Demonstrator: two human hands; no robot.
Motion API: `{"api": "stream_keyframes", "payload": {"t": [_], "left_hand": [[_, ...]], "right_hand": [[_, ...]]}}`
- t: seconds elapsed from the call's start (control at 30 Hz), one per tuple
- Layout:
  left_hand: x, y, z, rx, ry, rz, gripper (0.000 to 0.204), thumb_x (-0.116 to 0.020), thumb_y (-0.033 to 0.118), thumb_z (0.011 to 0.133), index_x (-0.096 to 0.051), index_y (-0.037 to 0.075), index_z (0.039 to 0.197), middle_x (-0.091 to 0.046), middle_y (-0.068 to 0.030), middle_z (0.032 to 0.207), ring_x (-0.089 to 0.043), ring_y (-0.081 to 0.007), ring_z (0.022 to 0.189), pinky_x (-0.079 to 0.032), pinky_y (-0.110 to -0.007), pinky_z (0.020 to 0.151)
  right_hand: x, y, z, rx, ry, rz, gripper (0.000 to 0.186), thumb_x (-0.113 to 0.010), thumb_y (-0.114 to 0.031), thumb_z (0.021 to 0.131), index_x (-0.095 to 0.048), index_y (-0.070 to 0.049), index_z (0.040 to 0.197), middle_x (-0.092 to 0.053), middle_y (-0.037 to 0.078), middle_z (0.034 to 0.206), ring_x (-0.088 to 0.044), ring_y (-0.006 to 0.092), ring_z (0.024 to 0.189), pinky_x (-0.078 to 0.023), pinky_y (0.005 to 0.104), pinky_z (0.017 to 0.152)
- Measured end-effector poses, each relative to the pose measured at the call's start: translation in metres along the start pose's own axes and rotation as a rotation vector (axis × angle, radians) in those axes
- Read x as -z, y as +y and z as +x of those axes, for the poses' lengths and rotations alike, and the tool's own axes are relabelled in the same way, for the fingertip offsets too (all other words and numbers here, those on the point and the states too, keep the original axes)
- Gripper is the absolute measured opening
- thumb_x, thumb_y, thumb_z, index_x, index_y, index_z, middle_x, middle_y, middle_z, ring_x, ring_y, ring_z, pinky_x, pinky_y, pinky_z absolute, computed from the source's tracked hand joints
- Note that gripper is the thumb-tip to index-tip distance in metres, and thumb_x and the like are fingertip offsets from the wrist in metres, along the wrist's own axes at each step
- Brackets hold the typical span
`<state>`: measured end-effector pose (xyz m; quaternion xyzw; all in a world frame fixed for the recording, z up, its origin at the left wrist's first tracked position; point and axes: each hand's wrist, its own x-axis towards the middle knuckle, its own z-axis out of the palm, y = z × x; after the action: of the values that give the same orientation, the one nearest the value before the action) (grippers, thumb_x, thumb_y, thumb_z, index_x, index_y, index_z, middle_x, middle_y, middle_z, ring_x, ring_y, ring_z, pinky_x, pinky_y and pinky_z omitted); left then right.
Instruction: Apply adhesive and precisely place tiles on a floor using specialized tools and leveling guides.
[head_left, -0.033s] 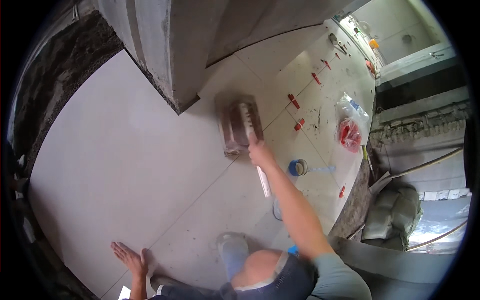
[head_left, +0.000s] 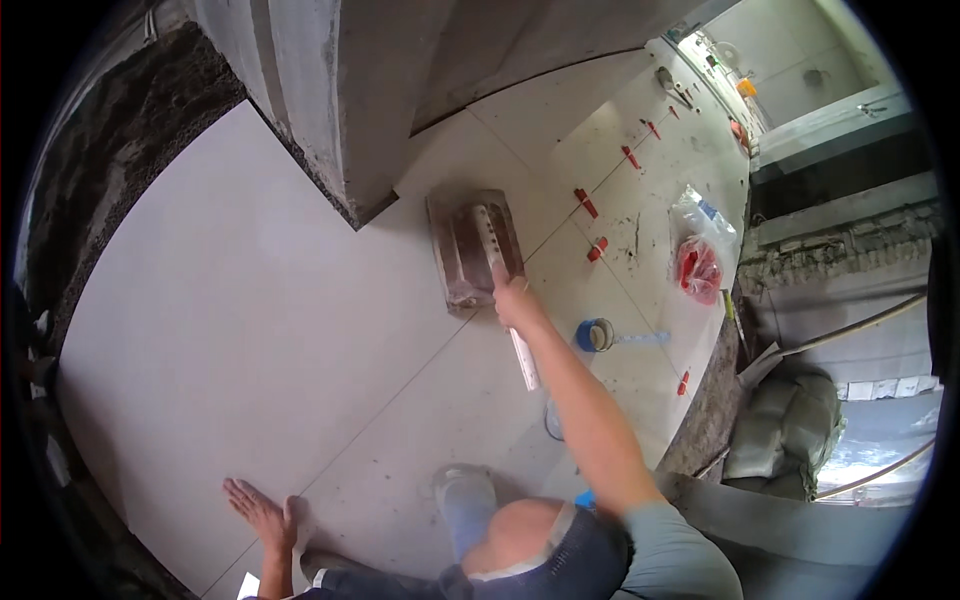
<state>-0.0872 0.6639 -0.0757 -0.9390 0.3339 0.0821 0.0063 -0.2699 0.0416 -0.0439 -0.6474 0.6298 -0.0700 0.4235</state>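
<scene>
A: Room: unfinished interior; grey wall corner (head_left: 375,110) on the far side, pale tiled floor (head_left: 540,415) below, dark rough strip (head_left: 110,150) at far left

B: Principal item, and its place?

A: One flat rectangular tool (head_left: 455,260), brown, with a long pale handle (head_left: 524,360); located on the far side, by the joint (head_left: 390,402) at the right edge of the large pale tile (head_left: 250,300), near the wall corner; contact with the tile cannot be told

B: Hands?

A: Two; right hand (head_left: 514,300), grip closed around the pale handle; left hand (head_left: 263,515), near left, grip empty, fingers spread, laid on the tile's near end

B: Hazards, with causes?

A: First, a chipped tile edge; likely cause, the tool landing tilted on the joint. Second, a step across the joint; cause, uneven pressure, or body weight through the left hand. Third, a scraped wall corner; cause, a swing too far forward

B: Loose stock, right side?

A: Red clips (head_left: 586,203), several; a sideways swing could knock the closest. Clear bag (head_left: 705,215), red contents, farther right; low risk. Round blue-edged item (head_left: 588,336), near the right forearm (head_left: 585,410); a careless elbow could push it
</scene>
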Motion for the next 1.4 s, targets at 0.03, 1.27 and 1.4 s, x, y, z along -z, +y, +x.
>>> {"api": "stream_keyframes", "payload": {"t": [0.03, 1.27, 1.4], "left_hand": [[0.002, 0.017, 0.013, -0.053, -0.046, -0.052, 0.108, -0.047, 0.065, 0.094, -0.001, -0.011, 0.155, -0.003, -0.0341, 0.162, 0.001, -0.047, 0.152, 0.001, -0.057, 0.122], [0.019, 0.053, 0.048, -0.067, -0.085, -0.175, 0.121, -0.056, 0.072, 0.086, -0.001, -0.011, 0.154, 0.001, -0.0335, 0.162, 0.003, -0.0494, 0.152, -0.002, -0.065, 0.118], [0.017, 0.055, 0.048, -0.036, -0.129, -0.192, 0.121, -0.056, 0.072, 0.085, -0.001, -0.01, 0.155, 0.001, -0.0334, 0.163, 0.005, -0.049, 0.152, 0.0, -0.064, 0.118]], "right_hand": [[0.001, 0.006, 0.014, 0.025, 0.017, -0.086, 0.065, -0.044, -0.063, 0.1, -0.047, -0.011, 0.06, -0.035, -0.003, 0.047, -0.039, 0.015, 0.036, -0.032, 0.0346, 0.036], [-0.115, -0.093, -0.151, 0.53, -0.52, -0.549, 0.069, -0.04, -0.059, 0.102, -0.064, 0.004, 0.09, -0.067, 0.029, 0.087, -0.063, 0.0485, 0.084, -0.049, 0.0509, 0.077], [-0.112, -0.111, -0.148, 0.415, -0.654, -0.501, 0.067, -0.04, -0.057, 0.102, -0.066, 0.004, 0.092, -0.066, 0.031, 0.086, -0.064, 0.0496, 0.089, -0.05, 0.0514, 0.082]]}}
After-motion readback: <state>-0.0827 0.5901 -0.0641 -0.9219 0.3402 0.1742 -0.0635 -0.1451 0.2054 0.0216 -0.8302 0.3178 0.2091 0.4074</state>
